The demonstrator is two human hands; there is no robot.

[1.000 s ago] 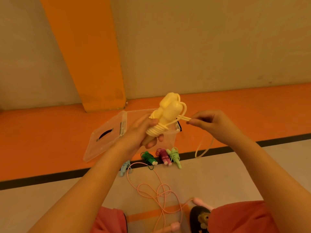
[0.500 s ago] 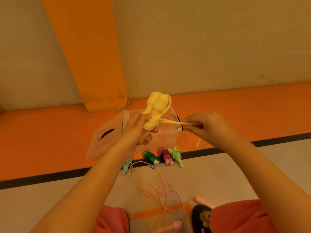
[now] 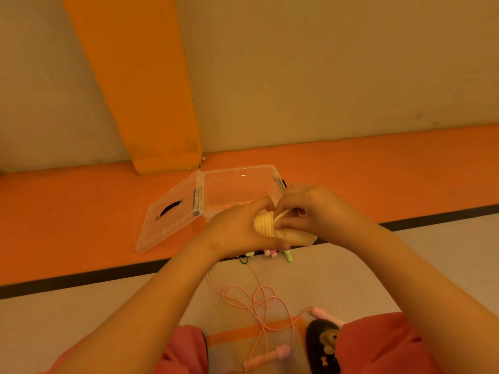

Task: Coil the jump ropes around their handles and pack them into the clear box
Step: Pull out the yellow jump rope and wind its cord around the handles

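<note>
1. Now the hands are close together at mid-frame. The left hand (image 3: pixel 235 233) grips the yellow jump rope (image 3: pixel 264 225) round its handles, and the right hand (image 3: pixel 316 209) pinches the loose cord end against the coil.
2. The yellow cord lies in tight turns round the handles. The step in hand looks like the finish of coiling: tucking or securing the tail.
3. The clear box (image 3: pixel 240 170) stands on the orange floor strip at 12 o'clock of the hands, just beyond them. Its lid (image 3: pixel 162 230) lies swung open at 9 o'clock of it, and no rope shows inside.
4. The next move, as I judge it, calls for locking the tail under a turn so the coil holds. The bundle then goes the short way forward into the box.
5. At 6 o'clock of the hands a pink jump rope (image 3: pixel 256 300) sprawls uncoiled on the floor, not yet wound. Small coiled ropes (image 3: pixel 270 252) peep out just below the hands, mostly hidden.
</note>
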